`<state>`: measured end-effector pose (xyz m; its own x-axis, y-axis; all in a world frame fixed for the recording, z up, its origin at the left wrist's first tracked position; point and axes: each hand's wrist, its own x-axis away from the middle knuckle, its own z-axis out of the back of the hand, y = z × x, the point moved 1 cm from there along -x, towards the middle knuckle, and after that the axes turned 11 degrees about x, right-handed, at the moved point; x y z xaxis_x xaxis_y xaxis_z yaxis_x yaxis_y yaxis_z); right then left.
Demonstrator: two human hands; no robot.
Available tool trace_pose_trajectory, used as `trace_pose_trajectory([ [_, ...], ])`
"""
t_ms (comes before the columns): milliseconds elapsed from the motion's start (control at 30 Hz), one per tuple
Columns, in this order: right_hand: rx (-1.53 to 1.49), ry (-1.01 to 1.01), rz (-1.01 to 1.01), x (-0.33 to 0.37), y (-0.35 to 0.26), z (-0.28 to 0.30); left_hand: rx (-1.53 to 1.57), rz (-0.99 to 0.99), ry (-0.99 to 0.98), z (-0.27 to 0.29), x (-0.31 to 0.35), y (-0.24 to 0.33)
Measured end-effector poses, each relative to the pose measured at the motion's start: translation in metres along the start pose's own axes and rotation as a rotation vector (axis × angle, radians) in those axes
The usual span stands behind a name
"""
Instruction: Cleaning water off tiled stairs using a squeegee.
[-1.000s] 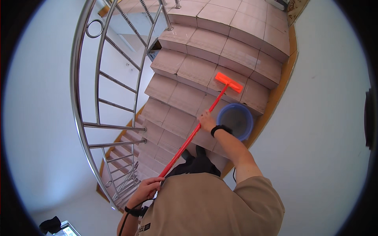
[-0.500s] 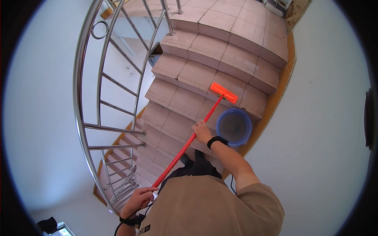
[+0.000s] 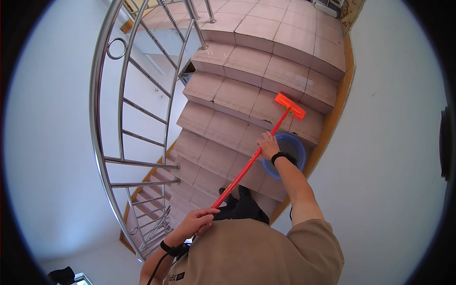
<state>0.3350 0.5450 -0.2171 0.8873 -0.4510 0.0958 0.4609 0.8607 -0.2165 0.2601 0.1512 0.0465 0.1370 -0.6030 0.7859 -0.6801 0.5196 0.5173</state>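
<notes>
A long-handled scrub brush (image 3: 290, 106) has a bright orange head, greenish bristles and a red pole. Its head is at a pale pink tiled stair step; whether the bristles touch the tile I cannot tell. My right hand (image 3: 269, 146) is closed round the pole partway below the head. Lower down, near my body, my left hand (image 3: 197, 222) grips the pole's near end. A blue plastic basin (image 3: 304, 154) sits on the step beside the right wall, partly covered by my right hand and forearm. Its contents look dark and cannot be made out.
Pink tiled stairs (image 3: 216, 118) rise to a landing (image 3: 266, 21) ahead and descend at lower left. A curved steel railing (image 3: 96, 109) borders the left side. A white wall (image 3: 380, 142) with a yellow-brown skirting (image 3: 327, 126) runs along the right. My dark shoes stand on a step below.
The brush head has moved right and slightly away along the step. Both my hands have shifted right and forward with the pole, and my right arm now overlaps the basin.
</notes>
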Motion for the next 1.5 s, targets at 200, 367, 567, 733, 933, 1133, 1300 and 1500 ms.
trace_pose_trajectory([
  [200, 0.114, 0.071, -0.06, 0.008, -0.013, -0.021, 0.004, 0.016, 0.002, 0.015, 0.009, -0.009],
  [367, 0.081, 0.031, -0.052, 0.018, -0.045, -0.036, 0.006, -0.003, 0.019, 0.033, 0.038, -0.016],
  [567, 0.12, 0.029, -0.005, 0.027, -0.081, -0.046, -0.015, -0.007, 0.01, 0.053, 0.076, -0.011],
  [733, 0.096, -0.017, 0.034, 0.031, -0.108, -0.04, 0.0, -0.037, -0.087, 0.077, 0.098, -0.01],
  [933, 0.168, 0.021, 0.004, 0.026, -0.094, -0.042, -0.005, 0.01, -0.073, 0.078, 0.079, 0.001],
  [1133, 0.069, 0.021, -0.014, 0.023, -0.051, -0.039, -0.135, -0.027, -0.149, 0.059, 0.05, -0.002],
  [1300, 0.096, -0.052, -0.039, 0.023, -0.011, -0.036, -0.129, -0.045, -0.176, 0.031, 0.03, 0.001],
  [1500, -0.002, -0.041, -0.092, 0.036, 0.03, -0.006, -0.171, -0.054, -0.157, -0.024, 0.01, -0.003],
])
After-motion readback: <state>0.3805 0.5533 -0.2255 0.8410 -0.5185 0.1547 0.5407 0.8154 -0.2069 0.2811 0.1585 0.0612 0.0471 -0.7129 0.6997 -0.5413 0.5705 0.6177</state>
